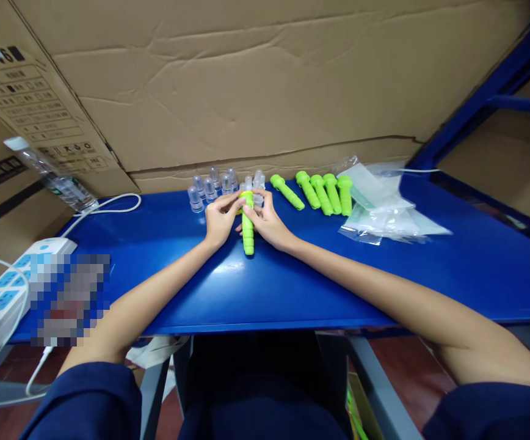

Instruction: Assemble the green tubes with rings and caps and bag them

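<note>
Green ribbed handle [248, 235]: located at centre frame, over the tabletop [292, 293], narrow end toward the bottom of the frame, broad collar upward. Grip: left hand [221, 219] and right hand [272, 225] both grasp it near the collar, thumbs on the near face; the ribbed length below is unheld. A clear tip shows just above the collar; whether it is joined to the handle or stands behind cannot be determined.

Judgement on method: steady the body with one hand and work the collar with the other, pressing evenly and in line with the handle, since skewed pressure could tilt it. Thumbs should not cover the joint.

Surroundings: clear domed caps [210, 189] stand upper left of the hands, close enough to be knocked by a wide elbow or knuckle. Five more green handles [322, 194] lie right of centre, beside plastic packets [386, 214].
</note>
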Tool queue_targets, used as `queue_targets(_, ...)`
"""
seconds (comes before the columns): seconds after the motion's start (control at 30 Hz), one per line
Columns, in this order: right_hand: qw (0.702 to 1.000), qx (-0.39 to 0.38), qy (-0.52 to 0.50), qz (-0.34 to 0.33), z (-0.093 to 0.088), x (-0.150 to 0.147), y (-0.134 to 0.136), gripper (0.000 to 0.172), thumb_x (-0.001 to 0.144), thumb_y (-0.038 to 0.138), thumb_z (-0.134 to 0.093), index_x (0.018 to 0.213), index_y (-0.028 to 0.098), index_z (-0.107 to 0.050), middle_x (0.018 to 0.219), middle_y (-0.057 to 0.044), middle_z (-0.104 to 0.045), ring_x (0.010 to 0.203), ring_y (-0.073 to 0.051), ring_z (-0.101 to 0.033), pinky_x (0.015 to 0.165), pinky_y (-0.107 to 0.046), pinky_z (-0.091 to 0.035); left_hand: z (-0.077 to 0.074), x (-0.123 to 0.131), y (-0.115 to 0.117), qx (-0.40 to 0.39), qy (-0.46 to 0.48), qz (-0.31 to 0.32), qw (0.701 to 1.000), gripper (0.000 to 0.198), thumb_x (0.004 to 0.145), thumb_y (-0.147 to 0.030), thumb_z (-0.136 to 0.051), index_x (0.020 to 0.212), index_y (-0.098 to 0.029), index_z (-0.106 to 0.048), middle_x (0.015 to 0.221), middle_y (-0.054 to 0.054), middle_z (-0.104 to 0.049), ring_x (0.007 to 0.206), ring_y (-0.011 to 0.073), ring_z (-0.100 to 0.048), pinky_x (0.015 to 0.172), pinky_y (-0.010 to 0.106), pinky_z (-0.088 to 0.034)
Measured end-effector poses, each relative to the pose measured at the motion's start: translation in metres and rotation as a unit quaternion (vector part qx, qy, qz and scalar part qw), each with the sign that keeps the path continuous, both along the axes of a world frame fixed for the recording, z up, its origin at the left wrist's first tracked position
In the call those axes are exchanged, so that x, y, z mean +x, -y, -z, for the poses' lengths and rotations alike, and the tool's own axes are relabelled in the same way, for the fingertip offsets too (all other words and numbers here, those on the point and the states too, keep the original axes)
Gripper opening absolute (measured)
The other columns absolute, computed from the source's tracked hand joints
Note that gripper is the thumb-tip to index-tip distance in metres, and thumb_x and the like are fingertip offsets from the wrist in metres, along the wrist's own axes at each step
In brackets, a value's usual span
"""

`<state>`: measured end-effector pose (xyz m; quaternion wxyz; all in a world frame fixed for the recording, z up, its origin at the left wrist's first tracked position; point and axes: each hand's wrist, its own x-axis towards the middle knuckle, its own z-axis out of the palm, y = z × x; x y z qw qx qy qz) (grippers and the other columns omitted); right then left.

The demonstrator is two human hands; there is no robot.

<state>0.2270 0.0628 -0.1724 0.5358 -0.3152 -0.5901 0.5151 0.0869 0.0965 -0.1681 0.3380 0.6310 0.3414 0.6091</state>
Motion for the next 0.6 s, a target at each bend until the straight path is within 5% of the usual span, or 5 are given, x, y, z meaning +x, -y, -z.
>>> queue_targets(0.6,0.999,0.004,-0.007,0.039,0.0046,-0.0006,0.0087,0.059,0.083,0.058,-0.07,0.113,0.03,-0.028,0.117,-0.005,-0.066,0.062,-0.015,-0.071,0.055,-0.037,-0.065,-0.0038,0.0035,0.0075,-0.036,0.018,0.018,0.999,0.038,0.073,-0.044,-0.082,0.095,-0.014,-0.079,0.103,0.012,-0.08,0.096,0.0265,-0.077,0.089,0.037,-0.062)
